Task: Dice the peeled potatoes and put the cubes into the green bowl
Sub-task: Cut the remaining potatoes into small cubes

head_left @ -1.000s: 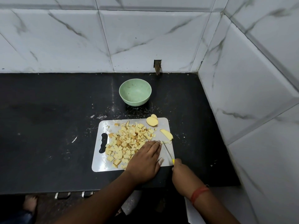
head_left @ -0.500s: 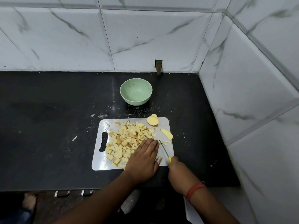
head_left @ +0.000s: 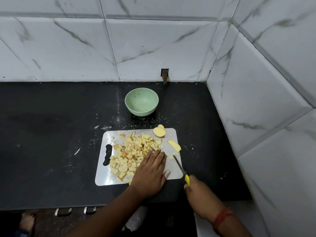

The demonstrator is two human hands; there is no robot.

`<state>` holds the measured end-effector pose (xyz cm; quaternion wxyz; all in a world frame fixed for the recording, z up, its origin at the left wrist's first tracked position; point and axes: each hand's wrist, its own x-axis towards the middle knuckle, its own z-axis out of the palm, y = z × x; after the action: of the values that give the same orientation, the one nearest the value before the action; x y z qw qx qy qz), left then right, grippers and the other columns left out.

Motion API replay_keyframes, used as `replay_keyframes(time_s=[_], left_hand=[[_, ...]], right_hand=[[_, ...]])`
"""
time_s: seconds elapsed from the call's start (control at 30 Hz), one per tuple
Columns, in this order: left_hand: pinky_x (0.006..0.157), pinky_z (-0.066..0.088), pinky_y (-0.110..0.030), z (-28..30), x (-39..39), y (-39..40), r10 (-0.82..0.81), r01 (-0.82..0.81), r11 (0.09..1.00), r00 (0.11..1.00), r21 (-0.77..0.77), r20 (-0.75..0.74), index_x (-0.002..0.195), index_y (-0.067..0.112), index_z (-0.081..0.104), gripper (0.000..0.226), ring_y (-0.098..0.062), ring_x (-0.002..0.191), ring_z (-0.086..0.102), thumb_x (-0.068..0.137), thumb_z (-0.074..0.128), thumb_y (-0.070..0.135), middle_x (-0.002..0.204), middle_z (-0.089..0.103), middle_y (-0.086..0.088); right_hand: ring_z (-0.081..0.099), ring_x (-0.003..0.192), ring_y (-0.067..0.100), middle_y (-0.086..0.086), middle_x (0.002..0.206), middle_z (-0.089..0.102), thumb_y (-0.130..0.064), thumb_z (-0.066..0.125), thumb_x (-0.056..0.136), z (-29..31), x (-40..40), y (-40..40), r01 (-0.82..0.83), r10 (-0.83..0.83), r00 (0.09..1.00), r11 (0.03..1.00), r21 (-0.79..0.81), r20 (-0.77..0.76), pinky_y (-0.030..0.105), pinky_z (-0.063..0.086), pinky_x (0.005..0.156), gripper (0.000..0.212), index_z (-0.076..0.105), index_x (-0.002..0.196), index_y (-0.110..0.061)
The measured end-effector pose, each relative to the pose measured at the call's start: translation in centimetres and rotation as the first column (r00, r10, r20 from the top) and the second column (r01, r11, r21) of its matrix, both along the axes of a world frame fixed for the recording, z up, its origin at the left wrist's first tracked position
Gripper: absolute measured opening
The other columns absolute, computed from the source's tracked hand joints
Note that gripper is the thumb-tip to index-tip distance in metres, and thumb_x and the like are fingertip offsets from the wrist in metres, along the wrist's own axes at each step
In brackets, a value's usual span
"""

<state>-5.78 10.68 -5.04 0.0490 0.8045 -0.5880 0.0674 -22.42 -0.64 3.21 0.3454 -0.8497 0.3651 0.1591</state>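
Left hand [head_left: 150, 171]: fingers straight, flat against the potato cubes [head_left: 135, 151] (on the cutting board [head_left: 171, 134]).
Right hand [head_left: 198, 192]: grips the yellow-handled knife [head_left: 181, 168].

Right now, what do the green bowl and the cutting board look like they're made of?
Green bowl: probably plastic or melamine, given its matte, faintly speckled pale green surface without glassy shine. Cutting board: likely thin plastic, white and smooth, with a moulded handle slot at its left end.

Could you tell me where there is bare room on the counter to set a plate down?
Left of the cutting board and green bowl, the black counter lies bare. The board is crowded with potato cubes.
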Motion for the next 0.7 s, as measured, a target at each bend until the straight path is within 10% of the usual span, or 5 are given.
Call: replay_keyframes(time_s=[0.3, 0.7], left_hand=[[0.125, 0.01, -0.044, 0.9, 0.0, -3.8, -0.298, 0.294, 0.953, 0.952, 0.072, 0.066, 0.151, 0.005, 0.046, 0.065, -0.028, 0.149, 0.035, 0.106, 0.029, 0.048, 0.158, 0.044, -0.013], [0.125, 0.018, -0.047, 0.9, 1.1, -2.7, -0.093, 0.093, 0.991, 0.996, 0.095, 0.002, 0.149, 0.008, 0.051, 0.064, -0.029, 0.149, 0.035, 0.108, 0.03, 0.053, 0.157, 0.045, -0.013]], right_hand=[[0.045, 0.061, 0.014, 0.001, 0.069, 0.047, -0.025, 0.047, 0.101, 0.8, -0.6, -2.1, 0.219, -0.231, 0.961, 0.971, 0.093, 0.154, 0.03, 0.034, 0.059, 0.018, 0.045, 0.088, -0.011], [0.061, 0.082, 0.03, 0.014, 0.093, 0.063, -0.022, 0.04, 0.102, -0.8, 1.3, -2.9, 0.13, -0.132, 0.991, 0.987, -0.091, -0.011, 0.029, 0.037, 0.065, 0.011, 0.036, 0.096, -0.014]])
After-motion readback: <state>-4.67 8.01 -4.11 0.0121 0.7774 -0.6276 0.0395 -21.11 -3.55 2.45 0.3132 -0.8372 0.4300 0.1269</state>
